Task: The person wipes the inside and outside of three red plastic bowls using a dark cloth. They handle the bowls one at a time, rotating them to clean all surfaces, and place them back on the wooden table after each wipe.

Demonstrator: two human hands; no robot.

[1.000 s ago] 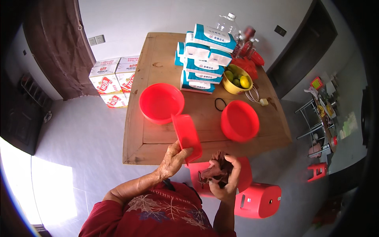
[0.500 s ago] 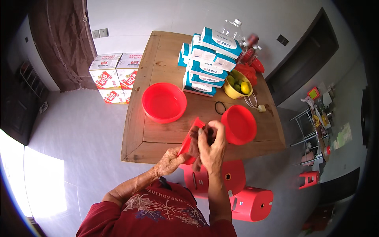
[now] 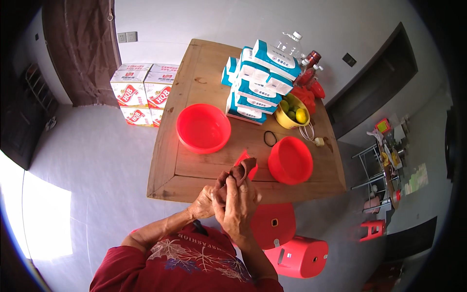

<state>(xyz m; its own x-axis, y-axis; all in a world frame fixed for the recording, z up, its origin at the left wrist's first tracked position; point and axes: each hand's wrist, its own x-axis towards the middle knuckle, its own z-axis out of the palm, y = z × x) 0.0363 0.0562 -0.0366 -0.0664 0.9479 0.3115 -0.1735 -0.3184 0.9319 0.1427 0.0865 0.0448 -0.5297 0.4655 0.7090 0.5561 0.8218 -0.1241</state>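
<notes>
My right hand is closed round a bunched brown cloth, just above the table's front edge. A red plastic dish, tipped nearly on edge, shows behind the cloth; its exact shape is hidden. Beside the right hand, my left hand grips the dish low down, its fingers partly covered by cloth and right hand. On the table, a round red basin lies beyond my hands to the left. Another red basin stands close by on the right. A black hair tie or band lies beyond them.
The wooden table bears stacked tissue packs, a yellow bowl of green and yellow fruit, a clear bottle and a white cable. Red stools stand below its front edge. Cartons sit left of it.
My right hand has come down and left over the cloth and dish, closing in beside my left hand. More of the dish is now covered. The view has shifted slightly.
</notes>
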